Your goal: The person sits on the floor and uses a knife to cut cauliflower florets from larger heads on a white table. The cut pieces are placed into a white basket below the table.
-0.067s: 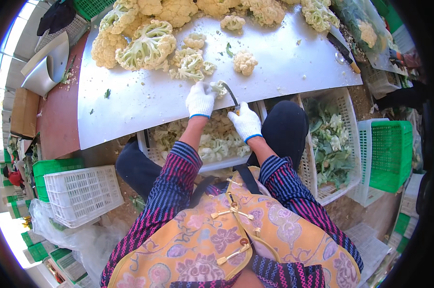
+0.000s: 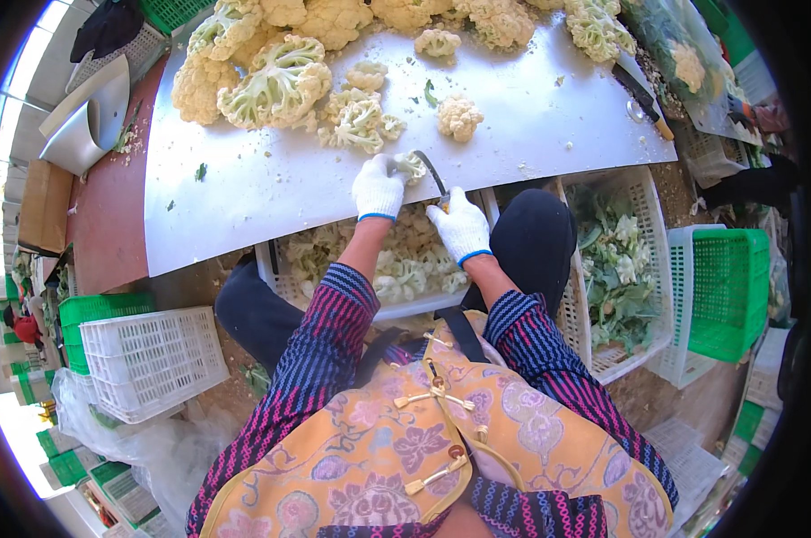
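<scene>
In a white knit glove, my left hand (image 2: 379,186) is closed on a small cauliflower floret (image 2: 412,168) near the table's front edge. My right hand (image 2: 462,227), gloved the same way, grips a knife with a curved dark blade (image 2: 431,170). The blade arches up beside the floret; whether it touches is too fine to tell. Just beyond lie a cut cauliflower piece (image 2: 355,121) and a loose floret (image 2: 459,118). Below my hands a white crate (image 2: 412,309) holds many cut florets, partly hidden by my arms.
Large cauliflower heads (image 2: 275,82) are piled along the back of the white-covered table (image 2: 244,193). A second knife (image 2: 643,99) lies at its right edge. At right stands a white crate of leaf trimmings (image 2: 664,296), with a green crate (image 2: 730,291) beyond. Stacked crates (image 2: 154,363) stand at left.
</scene>
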`<state>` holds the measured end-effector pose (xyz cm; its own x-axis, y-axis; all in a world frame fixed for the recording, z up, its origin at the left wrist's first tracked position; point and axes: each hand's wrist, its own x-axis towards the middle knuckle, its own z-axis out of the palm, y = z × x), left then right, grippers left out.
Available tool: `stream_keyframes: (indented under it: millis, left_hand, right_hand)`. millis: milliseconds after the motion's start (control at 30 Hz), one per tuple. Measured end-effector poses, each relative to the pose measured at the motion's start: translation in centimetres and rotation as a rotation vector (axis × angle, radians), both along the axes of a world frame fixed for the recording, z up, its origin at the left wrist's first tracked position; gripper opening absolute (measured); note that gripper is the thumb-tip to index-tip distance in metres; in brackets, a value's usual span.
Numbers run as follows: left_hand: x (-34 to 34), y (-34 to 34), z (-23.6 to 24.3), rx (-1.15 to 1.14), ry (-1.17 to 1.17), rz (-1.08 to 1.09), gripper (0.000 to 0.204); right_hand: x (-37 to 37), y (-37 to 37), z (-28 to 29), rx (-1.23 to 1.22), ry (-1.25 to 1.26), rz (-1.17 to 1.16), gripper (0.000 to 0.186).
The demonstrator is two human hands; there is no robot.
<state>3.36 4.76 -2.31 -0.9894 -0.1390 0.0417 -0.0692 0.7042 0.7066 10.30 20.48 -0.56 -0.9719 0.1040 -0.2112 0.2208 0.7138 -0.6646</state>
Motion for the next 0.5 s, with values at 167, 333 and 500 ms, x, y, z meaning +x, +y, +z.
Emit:
stream_keyframes:
  millis: [167,333,500]
  left_hand:
    - [-0.4,0.3,-0.6,0.028,0.058,-0.011,0.020]
    - [0.0,0.7,-0.5,-0.011,0.039,-0.006,0.019]
    - [-0.4,1.1,-0.7,-0.025,0.061,0.031,0.022]
  right_hand:
    - [-0.7,-0.4,0.9,0.067,0.065,0.103,0.038]
    - [-0.9,-0.3,-0.9,0.168,0.034,0.150,0.037]
    - [-1.1,-1.0,-1.9,0.180,-0.070,0.082,0.041]
